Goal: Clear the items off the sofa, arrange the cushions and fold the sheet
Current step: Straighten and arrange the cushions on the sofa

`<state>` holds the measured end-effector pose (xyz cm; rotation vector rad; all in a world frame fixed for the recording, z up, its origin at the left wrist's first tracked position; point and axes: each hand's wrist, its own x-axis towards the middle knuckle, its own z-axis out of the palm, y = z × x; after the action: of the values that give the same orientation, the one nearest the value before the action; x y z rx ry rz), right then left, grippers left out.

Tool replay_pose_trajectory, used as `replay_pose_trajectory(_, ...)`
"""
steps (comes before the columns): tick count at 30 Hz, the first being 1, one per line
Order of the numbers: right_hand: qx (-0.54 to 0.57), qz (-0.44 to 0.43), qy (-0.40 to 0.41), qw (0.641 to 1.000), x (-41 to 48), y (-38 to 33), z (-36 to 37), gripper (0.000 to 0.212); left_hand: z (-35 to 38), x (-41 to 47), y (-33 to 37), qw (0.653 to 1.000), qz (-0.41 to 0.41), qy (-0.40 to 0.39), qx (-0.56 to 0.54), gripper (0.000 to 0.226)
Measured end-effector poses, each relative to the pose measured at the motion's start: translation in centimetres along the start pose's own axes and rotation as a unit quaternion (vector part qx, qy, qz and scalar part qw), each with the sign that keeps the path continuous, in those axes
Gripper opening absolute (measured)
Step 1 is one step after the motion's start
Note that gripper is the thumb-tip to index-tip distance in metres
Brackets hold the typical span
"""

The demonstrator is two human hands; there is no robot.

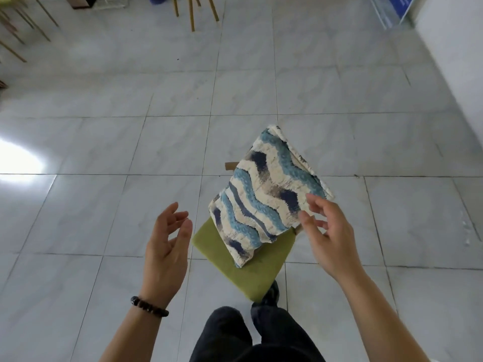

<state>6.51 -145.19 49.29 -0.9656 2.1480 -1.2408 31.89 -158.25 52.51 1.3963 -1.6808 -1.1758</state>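
A folded sheet [266, 194] with blue, navy and cream wavy stripes lies tilted on the green padded seat of a stool [245, 267] in front of me. My right hand [326, 233] hovers at the sheet's right edge, fingers spread and relaxed, fingertips just at the fabric without gripping it. My left hand [167, 244] is held palm-up to the left of the stool, fingers loosely curved, holding nothing. A beaded bracelet sits on my left wrist. The sofa and cushions are out of view.
Glossy white floor tiles [130, 142] surround the stool. Wooden chair legs [194, 9] stand at the far top, more at the top left. A white wall [454, 48] runs along the right. My dark trousers and shoe show below the stool.
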Motion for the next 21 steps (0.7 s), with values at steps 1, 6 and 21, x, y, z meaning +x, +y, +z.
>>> replay_pose_trajectory(1,-0.005,-0.002,-0.002,1.000,2.2,-0.4,0.7,0.038,0.6,2.2,-0.3,1.000,-0.002,-0.006,0.004,0.037)
replay_pose_trajectory(6,-0.075,0.006,-0.018,0.997,10.6,1.4,6.3,0.041,5.5,11.2,-7.1,0.995,-0.069,-0.065,0.001,0.035)
replay_pose_trajectory(21,-0.270,0.452,0.038,0.849,17.2,10.6,9.5,0.157,24.4,28.0,-12.7,0.912,-0.026,-0.361,0.193,0.104)
